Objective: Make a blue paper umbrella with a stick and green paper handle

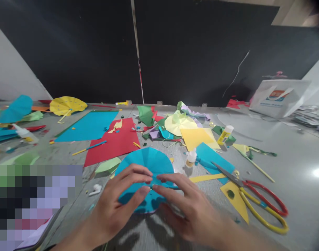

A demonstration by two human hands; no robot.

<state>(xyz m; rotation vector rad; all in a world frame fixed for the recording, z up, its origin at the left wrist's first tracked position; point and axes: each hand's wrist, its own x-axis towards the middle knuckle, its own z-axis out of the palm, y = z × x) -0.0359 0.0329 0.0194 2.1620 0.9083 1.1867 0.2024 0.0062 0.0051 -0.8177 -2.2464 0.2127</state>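
A round pleated blue paper disc (146, 158) lies on the table right in front of me. My left hand (125, 191) reaches over it from the left, fingers stretched toward the middle and thumb a little apart from them. From the other side my right hand (185, 202) extends spread fingers to the same spot; its thumb is mostly hidden. Both sets of fingertips are at the disc's centre, where a small pale bit shows. A thin blue paper strip or stick (175, 187) shows beside the right fingers, partly covered.
Right of the disc are a small glue bottle (191, 158), scissors (264, 202), a glue stick (225, 135) and yellow paper (198, 137). Red paper (112, 143), blue paper (88, 125) and a yellow pleated disc (67, 105) lie left. A white bag (276, 97) stands far right.
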